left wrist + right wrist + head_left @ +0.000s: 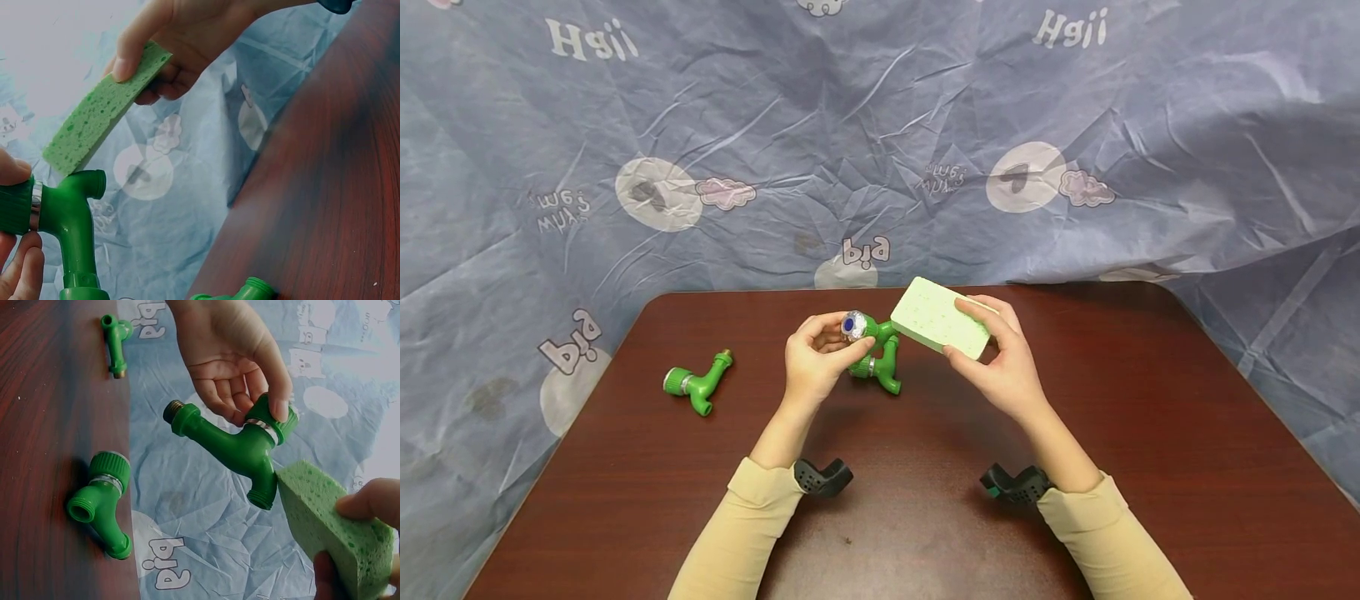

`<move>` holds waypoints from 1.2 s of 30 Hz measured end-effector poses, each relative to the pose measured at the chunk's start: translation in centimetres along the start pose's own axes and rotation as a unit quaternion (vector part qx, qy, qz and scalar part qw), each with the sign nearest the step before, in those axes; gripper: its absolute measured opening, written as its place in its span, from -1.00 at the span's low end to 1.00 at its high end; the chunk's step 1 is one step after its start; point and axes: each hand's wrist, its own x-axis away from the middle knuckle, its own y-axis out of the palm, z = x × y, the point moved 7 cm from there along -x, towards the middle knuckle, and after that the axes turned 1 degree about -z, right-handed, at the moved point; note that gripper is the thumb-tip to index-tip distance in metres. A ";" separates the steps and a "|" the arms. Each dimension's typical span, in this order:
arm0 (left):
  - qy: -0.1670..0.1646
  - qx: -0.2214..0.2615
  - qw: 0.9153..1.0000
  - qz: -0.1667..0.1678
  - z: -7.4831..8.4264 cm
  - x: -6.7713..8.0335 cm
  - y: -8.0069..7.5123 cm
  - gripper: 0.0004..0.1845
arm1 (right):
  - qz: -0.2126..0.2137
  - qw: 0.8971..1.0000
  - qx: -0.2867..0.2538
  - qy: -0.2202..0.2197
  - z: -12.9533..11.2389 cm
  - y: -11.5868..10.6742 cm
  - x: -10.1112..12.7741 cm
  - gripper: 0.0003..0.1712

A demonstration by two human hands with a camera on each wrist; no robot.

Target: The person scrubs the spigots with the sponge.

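My left hand [814, 357] pinches a green tap [240, 447] by its ribbed knob, holding it up above the table. The tap has a silver collar, a blue-centred cap and a brass threaded end. In my right hand [1002, 367] is a pale green sponge [942, 318], gripped between thumb and fingers. One end of the sponge meets the tap's body near the spout, as both wrist views show. A second green tap [880, 367] lies on the table just behind and below the held one.
A third green tap [698, 383] lies on the left part of the dark reddish-brown table [917, 517]. Behind the table hangs a wrinkled blue-grey printed cloth [880, 150]. Black bands [823, 477] sit at both wrists.
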 end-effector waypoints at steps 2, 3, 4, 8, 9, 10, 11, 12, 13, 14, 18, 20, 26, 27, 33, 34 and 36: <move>-0.001 -0.001 1.000 0.004 -0.5 -0.1 -0.1 -0.60 | 0.001 1.000 0.000 -0.004 0.1 0.1 0.0 -0.38; -0.001 -0.001 1.000 0.007 -0.9 -0.1 -0.2 -0.60 | -0.002 1.000 0.001 -0.007 0.1 0.3 0.1 -0.38; 0.000 0.001 1.000 0.010 -1.2 -0.2 -0.2 -0.60 | -0.008 1.000 0.002 -0.010 0.2 0.4 0.1 -0.38; 0.004 0.003 1.000 0.019 -0.3 0.0 -0.1 -0.61 | -0.038 0.999 -0.004 -0.014 0.1 0.7 0.2 -0.38; 0.004 0.003 1.000 0.021 -0.2 0.0 -0.1 -0.61 | -0.043 0.999 -0.001 -0.012 0.2 0.6 0.2 -0.38; 0.006 0.000 1.000 0.021 0.2 0.1 -0.1 -0.61 | -0.046 0.999 0.000 -0.008 0.1 0.5 0.1 -0.38; 0.007 -0.004 1.000 0.020 0.6 0.2 0.0 -0.61 | -0.046 0.999 0.003 -0.003 0.2 0.4 0.1 -0.38; 0.008 -0.008 1.000 0.018 0.7 0.2 0.0 -0.61 | -0.046 0.999 0.005 0.003 0.2 0.2 0.0 -0.38; 0.012 -0.015 1.000 0.016 0.8 0.2 0.0 -0.61 | -0.042 0.999 0.008 0.010 0.3 0.1 0.0 -0.38; 0.015 -0.021 1.000 0.012 0.8 0.3 0.1 -0.60 | -0.037 0.999 0.010 0.017 0.4 -0.1 -0.1 -0.39; 0.029 -0.029 0.999 -0.012 0.9 0.4 0.5 -0.59 | -0.010 0.999 0.001 0.031 0.7 -0.7 -0.2 -0.39; 0.034 -0.031 0.999 -0.024 0.8 0.5 0.7 -0.58 | 0.000 1.000 -0.016 0.027 0.7 -0.9 -0.3 -0.39; 0.053 -0.055 0.995 -0.065 1.1 0.8 1.5 -0.56 | -0.002 0.997 -0.076 -0.005 0.8 -0.8 -0.4 -0.39; 0.058 -0.060 0.994 -0.072 1.2 0.9 1.7 -0.55 | -0.004 0.997 -0.082 -0.008 1.0 -0.8 -0.4 -0.38; 0.064 -0.072 0.991 -0.092 1.3 1.3 2.4 -0.50 | -0.013 0.995 -0.097 -0.016 3.0 -0.3 -0.2 -0.33; 0.060 -0.071 0.992 -0.090 1.3 1.3 2.4 -0.50 | -0.015 0.995 -0.098 -0.017 3.1 -0.2 -0.2 -0.33; 0.052 -0.067 0.993 -0.086 1.2 1.4 2.5 -0.52 | -0.016 0.995 -0.100 -0.021 3.2 -0.2 -0.2 -0.33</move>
